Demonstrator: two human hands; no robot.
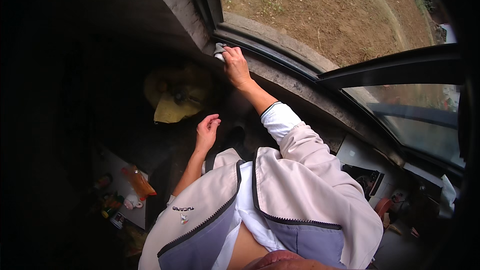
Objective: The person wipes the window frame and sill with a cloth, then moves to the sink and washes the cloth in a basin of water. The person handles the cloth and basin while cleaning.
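My right hand [236,65] grips a grey-and-white cloth [219,51] at the left corner of the window sill [277,78]. The cloth lies against the sill just below the dark metal window frame [262,47]; most of it is bunched under my fingers. My left hand [208,129] hangs in front of my body, lower down, with its fingers curled loosely and nothing visible in them. It is apart from the sill and from the yellowish object [174,107] in the shadow beyond it, whose kind I cannot tell.
An open window sash [390,69] slants across the right, with bare soil [318,11] outside. At lower left a white surface [137,215] bears an orange packet [139,183], a white mug [132,201] and bottles. Tiled counter [356,150] and a gas stove [362,178] sit at right.
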